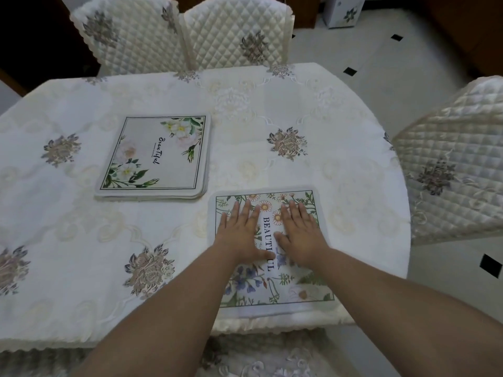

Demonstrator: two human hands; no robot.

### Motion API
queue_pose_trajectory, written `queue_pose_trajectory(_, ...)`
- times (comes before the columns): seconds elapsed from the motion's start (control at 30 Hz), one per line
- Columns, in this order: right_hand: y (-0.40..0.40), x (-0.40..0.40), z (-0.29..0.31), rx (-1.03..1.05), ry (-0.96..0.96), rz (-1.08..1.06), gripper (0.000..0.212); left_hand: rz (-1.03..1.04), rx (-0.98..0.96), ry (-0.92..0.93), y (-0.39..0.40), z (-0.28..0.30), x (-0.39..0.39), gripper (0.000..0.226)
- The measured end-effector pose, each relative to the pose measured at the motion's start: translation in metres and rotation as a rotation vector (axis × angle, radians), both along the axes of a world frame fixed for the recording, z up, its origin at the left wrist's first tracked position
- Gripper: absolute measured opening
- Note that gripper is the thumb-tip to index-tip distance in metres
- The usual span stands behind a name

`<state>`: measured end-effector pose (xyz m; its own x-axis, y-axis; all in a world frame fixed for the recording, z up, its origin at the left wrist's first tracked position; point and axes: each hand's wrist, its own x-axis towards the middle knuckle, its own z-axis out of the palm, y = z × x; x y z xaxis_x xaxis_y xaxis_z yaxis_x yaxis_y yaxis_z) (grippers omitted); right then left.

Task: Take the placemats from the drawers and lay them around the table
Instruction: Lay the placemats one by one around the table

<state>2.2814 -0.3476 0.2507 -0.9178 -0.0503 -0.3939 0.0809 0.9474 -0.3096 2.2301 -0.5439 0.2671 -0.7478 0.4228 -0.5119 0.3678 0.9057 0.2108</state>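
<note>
Left hand (241, 231) and right hand (300, 231), fingers straight, press flat on daisy placemat (275, 292); placemat stack (155, 156) lies left of it, apart.

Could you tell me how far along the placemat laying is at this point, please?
Done: one daisy-print placemat lies at the near table edge. In hand: the left hand and right hand press flat on it, fingers straight. Left: a stack of placemats sits toward the middle of the table, still to be laid at the places by the quilted chairs. So the job looks barely begun.
</note>
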Motion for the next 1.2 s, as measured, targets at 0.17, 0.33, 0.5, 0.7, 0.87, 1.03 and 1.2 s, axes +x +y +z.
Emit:
queue_pose_trajectory(0.17,0.020,-0.021,-0.005,0.013,0.067,-0.164,0.081,0.036,0.007,0.020,-0.013,-0.007,-0.016,0.126)
queue_pose_trajectory(0.33,0.023,-0.026,-0.008,0.040,0.081,-0.235,0.084,0.336,0.071,0.148,-0.046,-0.019,0.000,0.103)
queue_pose_trajectory(0.5,0.005,0.001,0.008,0.040,0.048,-0.323,0.077,0.355,0.117,0.220,-0.078,-0.023,0.037,0.076)
queue_pose_trajectory(0.7,-0.021,0.110,0.008,0.077,0.080,-0.207,0.078,0.375,0.077,0.156,-0.092,-0.020,0.115,0.071)
queue_pose_trajectory(0.87,-0.020,0.131,0.014,0.139,0.028,-0.134,0.073,0.376,0.026,0.075,-0.103,-0.011,0.160,0.078)
queue_pose_trajectory(1.03,-0.008,0.119,0.025,0.189,-0.013,-0.001,0.075,0.384,-0.093,-0.098,-0.111,0.015,0.179,0.076)
queue_pose_trajectory(1.2,-0.006,0.110,0.039,0.167,-0.109,0.013,0.076,0.360,-0.071,-0.198,-0.127,0.040,0.194,0.075)
